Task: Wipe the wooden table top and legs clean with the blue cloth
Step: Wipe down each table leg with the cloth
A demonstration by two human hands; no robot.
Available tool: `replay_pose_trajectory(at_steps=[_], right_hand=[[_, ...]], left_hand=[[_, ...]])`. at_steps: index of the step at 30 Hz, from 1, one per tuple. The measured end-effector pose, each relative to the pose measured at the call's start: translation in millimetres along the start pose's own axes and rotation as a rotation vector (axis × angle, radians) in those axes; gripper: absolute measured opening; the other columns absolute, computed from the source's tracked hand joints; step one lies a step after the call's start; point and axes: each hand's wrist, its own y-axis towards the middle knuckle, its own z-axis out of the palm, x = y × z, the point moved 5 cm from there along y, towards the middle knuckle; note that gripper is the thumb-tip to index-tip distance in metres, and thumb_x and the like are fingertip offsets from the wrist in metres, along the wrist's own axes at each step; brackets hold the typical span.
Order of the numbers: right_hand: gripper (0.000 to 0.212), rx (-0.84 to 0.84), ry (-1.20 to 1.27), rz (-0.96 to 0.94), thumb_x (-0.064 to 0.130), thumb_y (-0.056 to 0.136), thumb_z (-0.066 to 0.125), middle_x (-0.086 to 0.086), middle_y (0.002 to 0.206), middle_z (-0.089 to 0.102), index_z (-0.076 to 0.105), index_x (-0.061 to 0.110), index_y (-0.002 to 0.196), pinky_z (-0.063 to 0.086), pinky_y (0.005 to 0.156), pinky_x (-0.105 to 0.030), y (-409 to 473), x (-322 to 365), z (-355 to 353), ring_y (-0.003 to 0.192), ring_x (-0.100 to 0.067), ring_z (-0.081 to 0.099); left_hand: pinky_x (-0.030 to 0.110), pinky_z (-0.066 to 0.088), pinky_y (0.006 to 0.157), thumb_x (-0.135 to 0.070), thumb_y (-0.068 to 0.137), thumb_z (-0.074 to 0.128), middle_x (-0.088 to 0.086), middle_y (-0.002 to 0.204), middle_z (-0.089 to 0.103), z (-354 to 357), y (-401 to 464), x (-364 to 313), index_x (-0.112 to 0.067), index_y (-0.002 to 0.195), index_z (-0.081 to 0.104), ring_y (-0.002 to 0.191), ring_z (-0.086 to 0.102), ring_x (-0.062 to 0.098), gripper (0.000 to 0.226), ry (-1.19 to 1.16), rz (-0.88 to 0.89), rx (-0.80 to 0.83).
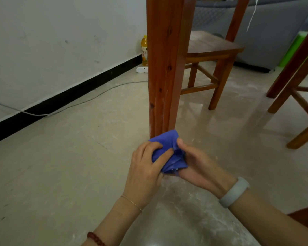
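A thick reddish wooden table leg (pixel 164 68) stands upright on the pale tiled floor in front of me, with whitish marks near its foot. Just before its base, both hands hold the bunched blue cloth (pixel 168 151). My left hand (pixel 146 167) grips the cloth from the left, fingers curled into it. From the right, my right hand (pixel 194 163) cups the cloth, thumb pinching its upper edge. The top of the cloth hides the leg's foot. The table top is out of view.
A wooden chair (pixel 210 55) stands behind the leg, and another chair's legs (pixel 297 96) are at the right. By the wall sit an orange bottle (pixel 144 50) and a white power strip (pixel 141 69); a cable (pixel 64 108) runs along the floor. A grey sofa (pixel 267 32) is behind.
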Motion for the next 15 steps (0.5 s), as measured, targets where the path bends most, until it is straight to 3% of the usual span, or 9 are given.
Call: replay_pose_trajectory(at_steps=[3,6,8,10,12,15], right_hand=[[0.065,-0.129,-0.093,-0.081,0.018,0.07,0.076,-0.025,0.111,0.061,0.048,-0.006,0.123,0.054,0.08,-0.038,5,13,2,0.099,-0.034,0.063],[0.038,-0.3,-0.193,-0.151,0.01,0.074,0.065,-0.016,0.085,0.068,0.057,-0.007,0.107,0.052,0.057,-0.027,7,28,4,0.072,-0.023,0.067],[0.04,-0.48,-0.445,-0.244,0.01,0.075,0.066,-0.01,0.094,0.069,0.056,-0.002,0.112,0.052,0.063,-0.027,5,45,3,0.08,-0.02,0.067],[0.042,-0.69,-0.857,-0.444,0.013,0.078,0.07,-0.003,0.11,0.061,0.051,0.011,0.116,0.047,0.078,-0.026,-5,74,11,0.096,-0.016,0.06],[0.041,-0.673,-1.192,-0.694,0.025,0.08,0.068,-0.002,0.116,0.054,0.047,0.023,0.115,0.047,0.085,-0.028,-15,99,40,0.102,-0.013,0.054],[0.06,-0.581,-1.672,-1.098,0.035,0.078,0.059,-0.007,0.117,0.05,0.036,0.016,0.13,0.044,0.089,-0.028,-24,125,92,0.103,-0.014,0.05]], left_hand=[[0.034,0.038,0.097,-0.013,0.082,0.05,0.006,0.121,0.05,-6,3,-4,-0.018,0.123,0.051,0.115,0.043,0.026,0.041,-0.017,0.049,-0.044],[0.037,0.04,0.1,-0.007,0.079,0.055,0.011,0.12,0.06,-12,6,-9,-0.009,0.111,0.063,0.118,0.047,0.028,0.033,-0.083,0.139,-0.04],[0.037,0.045,0.093,-0.01,0.079,0.056,0.01,0.115,0.063,-18,8,-7,-0.01,0.108,0.064,0.112,0.053,0.026,0.03,-0.104,0.136,-0.069],[0.035,0.046,0.088,-0.013,0.079,0.054,0.011,0.111,0.063,-28,15,4,-0.014,0.109,0.06,0.105,0.056,0.023,0.03,-0.12,0.058,-0.131],[0.031,0.044,0.087,-0.013,0.079,0.053,0.01,0.108,0.062,-38,31,18,-0.014,0.108,0.06,0.101,0.055,0.021,0.03,-0.121,-0.036,-0.178],[0.024,0.04,0.09,-0.018,0.082,0.048,0.004,0.107,0.057,-52,71,34,-0.012,0.111,0.059,0.103,0.051,0.013,0.032,-0.136,-0.161,-0.197]])
